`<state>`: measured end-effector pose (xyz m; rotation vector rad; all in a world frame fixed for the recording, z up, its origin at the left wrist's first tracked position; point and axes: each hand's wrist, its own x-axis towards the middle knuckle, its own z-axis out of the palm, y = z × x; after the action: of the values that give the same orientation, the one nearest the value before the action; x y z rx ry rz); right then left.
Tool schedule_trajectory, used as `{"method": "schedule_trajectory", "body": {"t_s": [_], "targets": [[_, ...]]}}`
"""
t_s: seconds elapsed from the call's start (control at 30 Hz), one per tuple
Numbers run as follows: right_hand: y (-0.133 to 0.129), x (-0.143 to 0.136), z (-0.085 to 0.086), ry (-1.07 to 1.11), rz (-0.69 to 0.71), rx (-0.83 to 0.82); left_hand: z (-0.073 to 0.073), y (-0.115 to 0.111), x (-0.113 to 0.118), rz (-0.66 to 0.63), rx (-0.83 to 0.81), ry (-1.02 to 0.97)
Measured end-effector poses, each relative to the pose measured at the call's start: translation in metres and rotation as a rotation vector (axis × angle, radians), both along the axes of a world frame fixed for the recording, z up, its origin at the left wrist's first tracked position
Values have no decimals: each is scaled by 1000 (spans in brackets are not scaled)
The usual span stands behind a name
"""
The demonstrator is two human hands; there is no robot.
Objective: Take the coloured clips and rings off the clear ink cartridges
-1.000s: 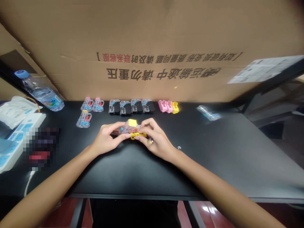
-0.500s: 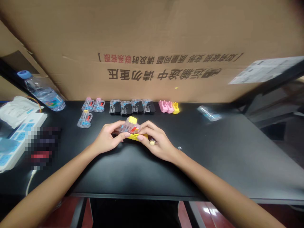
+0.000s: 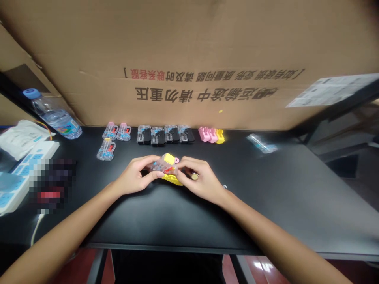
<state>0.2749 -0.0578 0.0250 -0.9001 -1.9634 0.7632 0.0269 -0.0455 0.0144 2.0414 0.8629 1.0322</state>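
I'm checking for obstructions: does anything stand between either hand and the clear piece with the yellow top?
For the left hand, nothing visible: it holds the clear piece. Near the right hand, a small pink part shows beside the yellow top; whether it stands between is unclear.

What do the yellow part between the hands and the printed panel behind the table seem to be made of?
Yellow part: probably opaque plastic, smooth; its colour is uniform, though blur hides fine texture. Printed panel: likely matte brown cardboard, from its creases and dull surface.
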Motion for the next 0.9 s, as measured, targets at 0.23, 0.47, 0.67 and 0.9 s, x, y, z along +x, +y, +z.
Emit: {"method": "schedule_trajectory", "body": {"t_s": [0.23, 0.47, 0.67, 0.9], "targets": [[-3, 1, 1, -43, -57, 196, -2, -1, 0, 7, 138, 55], [2, 8, 13, -57, -82, 361, 9, 0, -4, 86, 157, -21], [49, 83, 17, -205, -653, 392, 4, 13, -11, 289, 30, 54], [86, 159, -4, -624, -1180, -83, 4, 17, -17, 329, -123, 215]]}}
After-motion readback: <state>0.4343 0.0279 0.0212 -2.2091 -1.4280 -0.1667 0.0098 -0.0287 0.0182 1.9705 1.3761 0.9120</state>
